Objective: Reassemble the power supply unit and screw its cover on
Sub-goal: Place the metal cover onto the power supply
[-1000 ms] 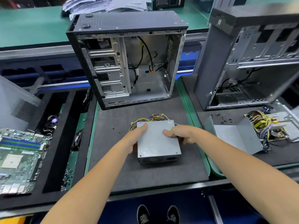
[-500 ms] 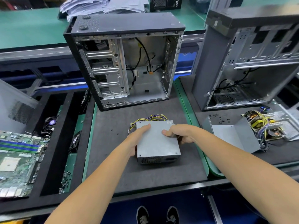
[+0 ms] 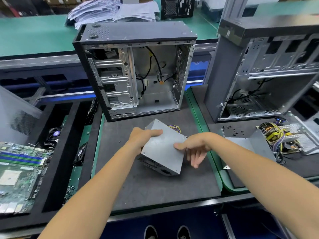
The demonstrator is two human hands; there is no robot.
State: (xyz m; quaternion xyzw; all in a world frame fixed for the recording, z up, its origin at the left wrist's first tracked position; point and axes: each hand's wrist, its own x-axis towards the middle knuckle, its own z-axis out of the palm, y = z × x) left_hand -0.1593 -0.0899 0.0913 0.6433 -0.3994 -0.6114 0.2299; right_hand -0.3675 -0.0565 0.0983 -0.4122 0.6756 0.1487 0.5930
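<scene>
A closed grey power supply unit [image 3: 164, 149] is tilted above the dark foam mat [image 3: 155, 187], turned clockwise with its vented end toward me. Yellow and purple wires [image 3: 175, 127] stick out of its far end. My left hand [image 3: 143, 138] grips its left edge, thumb on the top face. My right hand [image 3: 193, 149] touches its right edge with the thumb on top and the fingers spread loosely below. A second opened power supply [image 3: 283, 140] with its loose grey cover [image 3: 246, 144] lies on the mat to the right, beside several small black screws [image 3: 233, 131].
An open black PC case [image 3: 136, 69] stands behind the unit. A second grey case [image 3: 269, 66] stands at the right. A motherboard [image 3: 19, 173] lies in a black foam tray at the left. A green bench with papers [image 3: 110, 9] runs behind.
The power supply unit lay flat on the mat before; now it is lifted, tilted and rotated clockwise. My right hand's fingers have loosened and spread.
</scene>
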